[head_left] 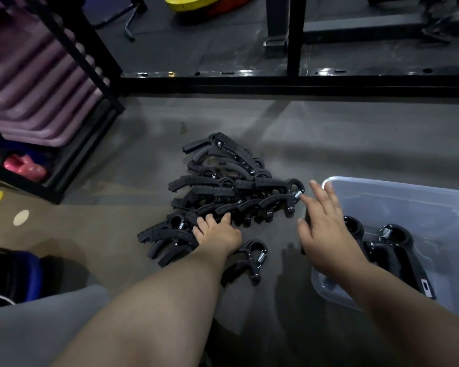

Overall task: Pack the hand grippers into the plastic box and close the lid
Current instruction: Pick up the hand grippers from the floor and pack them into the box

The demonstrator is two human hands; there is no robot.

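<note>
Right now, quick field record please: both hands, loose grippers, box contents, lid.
gripper pile: many black hand grippers, unpacked
plastic box: clear, open, right of the pile
packed grippers: a few inside the box
stray gripper: apart from the pile, just behind left hand
left hand: on pile's near edge, fingers bent over a gripper; grip unclear
right hand: fingers spread, holds nothing, at box's left rim
lid: not in view
</note>
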